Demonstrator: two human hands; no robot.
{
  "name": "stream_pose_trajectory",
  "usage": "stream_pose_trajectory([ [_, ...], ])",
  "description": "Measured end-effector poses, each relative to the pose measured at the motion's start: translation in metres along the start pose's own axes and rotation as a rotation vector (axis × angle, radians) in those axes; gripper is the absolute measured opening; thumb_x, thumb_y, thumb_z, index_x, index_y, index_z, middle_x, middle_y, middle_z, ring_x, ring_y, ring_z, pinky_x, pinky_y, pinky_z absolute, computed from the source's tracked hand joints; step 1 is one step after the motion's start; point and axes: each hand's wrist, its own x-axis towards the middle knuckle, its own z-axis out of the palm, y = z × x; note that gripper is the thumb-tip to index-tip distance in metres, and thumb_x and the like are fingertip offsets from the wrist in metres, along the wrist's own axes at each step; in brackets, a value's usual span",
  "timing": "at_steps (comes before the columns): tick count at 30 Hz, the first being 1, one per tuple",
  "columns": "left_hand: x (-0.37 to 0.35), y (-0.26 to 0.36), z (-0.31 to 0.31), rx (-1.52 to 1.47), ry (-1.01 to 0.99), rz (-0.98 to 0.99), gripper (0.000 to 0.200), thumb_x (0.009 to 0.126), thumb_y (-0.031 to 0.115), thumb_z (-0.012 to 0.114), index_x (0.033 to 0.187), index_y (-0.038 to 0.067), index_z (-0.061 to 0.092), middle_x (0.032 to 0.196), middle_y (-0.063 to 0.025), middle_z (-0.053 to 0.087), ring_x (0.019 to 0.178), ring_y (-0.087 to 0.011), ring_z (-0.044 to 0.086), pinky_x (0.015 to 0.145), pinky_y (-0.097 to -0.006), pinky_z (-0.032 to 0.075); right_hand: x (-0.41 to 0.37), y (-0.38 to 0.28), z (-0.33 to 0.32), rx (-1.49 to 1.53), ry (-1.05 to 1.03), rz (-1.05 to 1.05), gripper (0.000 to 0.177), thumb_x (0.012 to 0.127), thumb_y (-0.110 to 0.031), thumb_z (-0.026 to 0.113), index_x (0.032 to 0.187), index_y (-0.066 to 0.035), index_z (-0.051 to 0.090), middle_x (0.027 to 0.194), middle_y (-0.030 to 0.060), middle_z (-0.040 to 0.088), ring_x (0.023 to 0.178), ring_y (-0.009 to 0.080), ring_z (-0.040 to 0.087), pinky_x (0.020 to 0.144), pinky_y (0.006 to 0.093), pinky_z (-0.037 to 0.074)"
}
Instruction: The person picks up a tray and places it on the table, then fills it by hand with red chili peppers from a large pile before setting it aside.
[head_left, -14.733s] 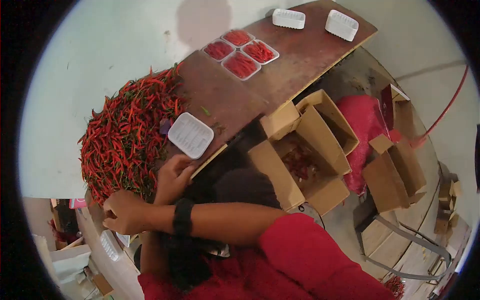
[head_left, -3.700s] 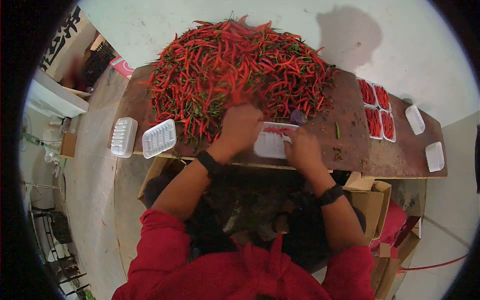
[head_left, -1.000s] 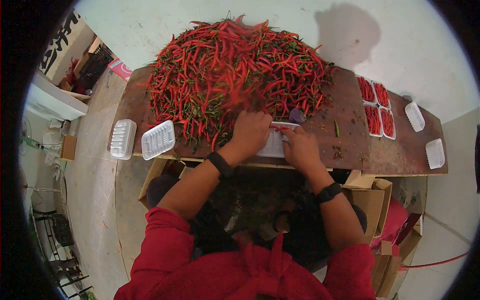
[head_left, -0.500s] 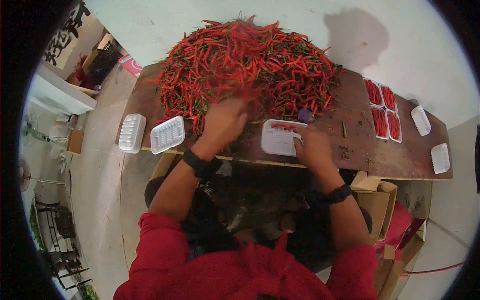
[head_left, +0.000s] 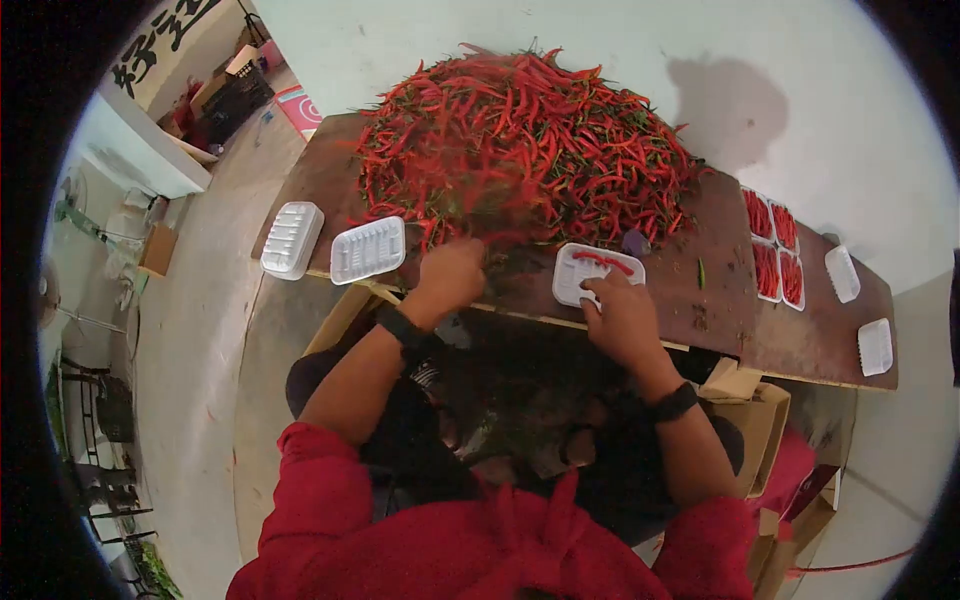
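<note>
A large heap of red chili peppers (head_left: 540,140) with green stems covers the back of the brown table. My left hand (head_left: 452,278) is at the heap's front edge, its fingers curled; whatever they hold is hidden. A blur of motion smears the peppers just beyond it. In front of the heap sits a white plastic tray (head_left: 570,285) with a few red chilies (head_left: 605,262) lying along its far side. My right hand (head_left: 625,318) covers the tray's near right corner, thumb and fingers bent over it and fingertips close to the chilies.
Two white trays, one ribbed (head_left: 293,240) and one tilted (head_left: 368,250), stand at left. Several chili-filled trays (head_left: 766,270) are grouped at right, with two more white trays (head_left: 842,274) beyond. A purple object (head_left: 635,242) and a green chili (head_left: 701,273) lie nearby. Cardboard boxes (head_left: 765,430) stand below.
The whole view has shifted slightly. My left hand has drawn back toward me and leftward from the tray. My right hand stays at the tray's right side.
</note>
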Motion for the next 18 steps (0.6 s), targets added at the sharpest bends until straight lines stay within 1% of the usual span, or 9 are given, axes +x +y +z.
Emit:
stream_pose_trajectory([
  [2, -0.003, -0.001, -0.002, 0.000, -0.017, 0.003, 0.019, 0.070, 0.014, 0.058, 0.087, 0.005, 0.056, 0.085, -0.0162, 0.059, 0.082, -0.0356, 0.059, 0.068, -0.0464, 0.047, -0.001, -0.010, -0.003, -0.015, -0.117, 0.053, 0.022, 0.076, -0.017, 0.061, 0.096, -0.009, 0.063, 0.085, 0.0139, 0.059, 0.076, 0.0328, 0.058, 0.068, 0.0430, 0.045],
  [4, -0.007, -0.001, -0.007, -0.001, -0.037, 0.005, 0.022, 0.071, 0.016, 0.058, 0.091, 0.005, 0.056, 0.085, -0.0164, 0.058, 0.081, -0.0366, 0.058, 0.069, -0.0465, 0.047, -0.003, -0.015, -0.002, 0.005, -0.104, 0.049, 0.021, 0.075, -0.016, 0.062, 0.095, -0.009, 0.064, 0.083, 0.0128, 0.059, 0.076, 0.0322, 0.057, 0.070, 0.0423, 0.044],
  [6, -0.009, -0.001, -0.013, -0.042, 0.087, -0.036, 0.022, 0.071, 0.015, 0.060, 0.090, 0.006, 0.055, 0.087, -0.0165, 0.058, 0.082, -0.0366, 0.057, 0.069, -0.0465, 0.047, -0.004, -0.017, 0.001, 0.027, -0.088, 0.047, 0.020, 0.075, -0.014, 0.063, 0.094, -0.009, 0.065, 0.080, 0.0117, 0.058, 0.075, 0.0316, 0.057, 0.072, 0.0416, 0.043],
  [10, -0.011, -0.016, -0.024, -0.028, 0.208, -0.042, 0.022, 0.071, 0.013, 0.062, 0.090, 0.006, 0.055, 0.089, -0.0162, 0.058, 0.083, -0.0358, 0.057, 0.069, -0.0458, 0.047, -0.001, -0.020, 0.004, 0.072, -0.040, -0.006, 0.020, 0.074, -0.013, 0.064, 0.094, -0.009, 0.064, 0.081, 0.0115, 0.058, 0.073, 0.0312, 0.057, 0.070, 0.0414, 0.043],
  [12, -0.012, -0.018, -0.032, -0.098, 0.303, 0.051, 0.023, 0.072, 0.013, 0.063, 0.091, 0.006, 0.055, 0.087, -0.0162, 0.058, 0.082, -0.0349, 0.057, 0.069, -0.0446, 0.046, 0.003, -0.023, 0.005, 0.074, -0.026, -0.024, 0.020, 0.074, -0.012, 0.064, 0.094, -0.008, 0.064, 0.082, 0.0114, 0.059, 0.073, 0.0312, 0.057, 0.069, 0.0412, 0.043],
  [13, -0.014, -0.013, -0.040, -0.096, 0.304, 0.048, 0.023, 0.072, 0.013, 0.063, 0.091, 0.006, 0.055, 0.087, -0.0162, 0.058, 0.082, -0.0349, 0.057, 0.069, -0.0446, 0.046, 0.005, -0.024, 0.006, 0.134, 0.022, -0.040, 0.020, 0.074, -0.011, 0.064, 0.093, -0.007, 0.064, 0.082, 0.0114, 0.059, 0.074, 0.0311, 0.057, 0.068, 0.0406, 0.044],
  [15, -0.020, 0.002, -0.054, -0.165, 0.160, 0.069, 0.023, 0.073, 0.014, 0.064, 0.092, 0.004, 0.055, 0.084, -0.0153, 0.058, 0.080, -0.0334, 0.058, 0.068, -0.0418, 0.046, 0.011, -0.030, 0.006, 0.196, 0.069, -0.054, 0.019, 0.073, -0.009, 0.064, 0.092, -0.007, 0.064, 0.083, 0.0114, 0.059, 0.076, 0.0310, 0.057, 0.066, 0.0399, 0.044],
  [16, -0.024, 0.008, -0.058, -0.164, 0.157, 0.067, 0.023, 0.073, 0.014, 0.064, 0.092, 0.004, 0.055, 0.084, -0.0153, 0.058, 0.080, -0.0334, 0.058, 0.068, -0.0418, 0.046, 0.015, -0.037, 0.002, 0.232, 0.112, -0.061, 0.019, 0.072, -0.008, 0.065, 0.091, -0.006, 0.063, 0.083, 0.0114, 0.060, 0.077, 0.0310, 0.058, 0.065, 0.0395, 0.044],
  [18, -0.031, 0.022, -0.060, -0.312, 0.035, 0.069, 0.023, 0.073, 0.015, 0.065, 0.090, 0.003, 0.056, 0.080, -0.0148, 0.058, 0.079, -0.0321, 0.059, 0.068, -0.0389, 0.046, 0.017, -0.046, -0.001, 0.268, 0.155, -0.064, 0.019, 0.072, -0.007, 0.065, 0.091, -0.005, 0.063, 0.083, 0.0114, 0.060, 0.078, 0.0310, 0.058, 0.064, 0.0390, 0.044],
])
